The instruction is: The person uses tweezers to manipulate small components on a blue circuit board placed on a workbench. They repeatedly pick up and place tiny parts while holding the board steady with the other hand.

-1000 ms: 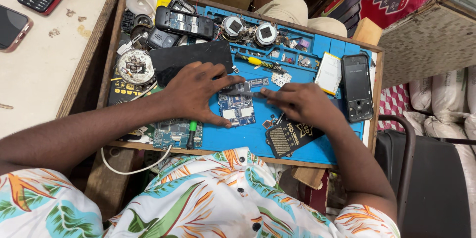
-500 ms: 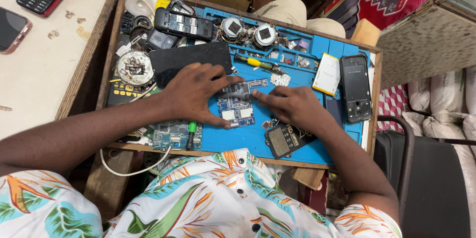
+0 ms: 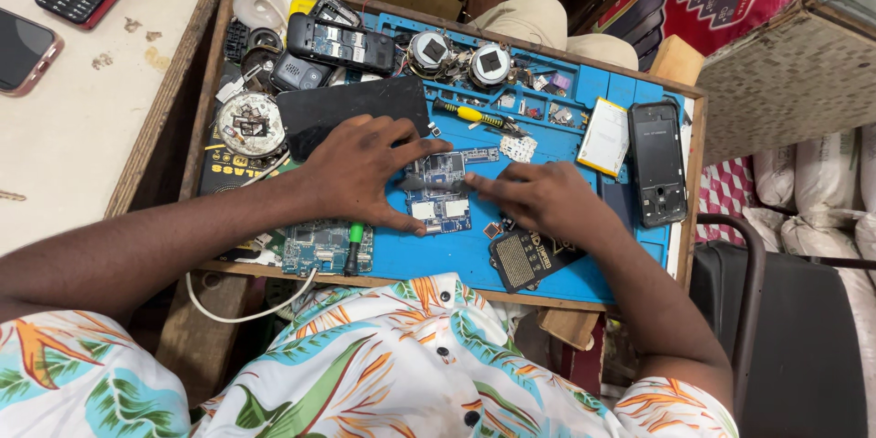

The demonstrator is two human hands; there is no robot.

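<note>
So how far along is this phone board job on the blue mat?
Done: the black phone shell lies opened at the right, its battery out beside it.

In hand: the left hand pins the blue circuit board to the blue mat while the right hand points fingers at its edge.

Left: the board sits outside the shell, and the yellow screwdriver lies unused.
</note>
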